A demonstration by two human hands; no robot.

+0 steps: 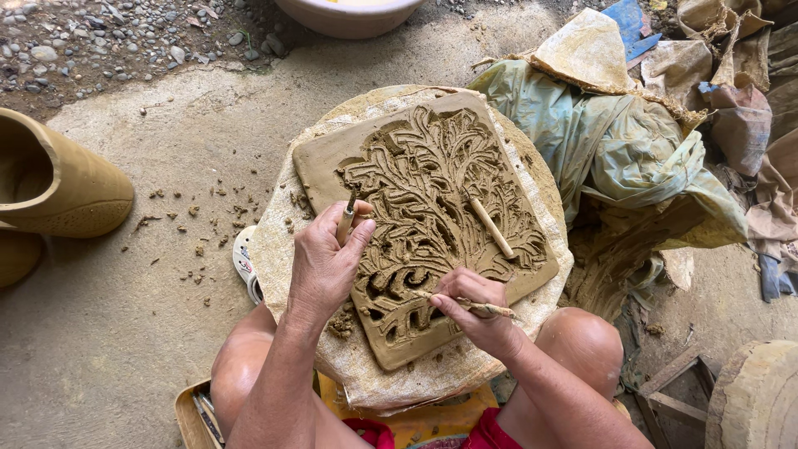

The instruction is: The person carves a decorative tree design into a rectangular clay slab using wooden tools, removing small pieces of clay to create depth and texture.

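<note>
The person sits with bare knees either side of a round, cloth-covered stand. On it lies the wet clay slab, carved with a branching leaf pattern. The right hand has its fingers pinched on a thin carving stick, angled low into a cut near the slab's near edge, as if for control. The left hand rests on the slab, apparently steadying it, fingers curled round a second small tool. A spare wooden stick lies on the carving. Farther off lie crumpled plastic sheeting and a clay pot, cut off at the frame's edge. The carving stick's tip is hidden in the relief.
</note>
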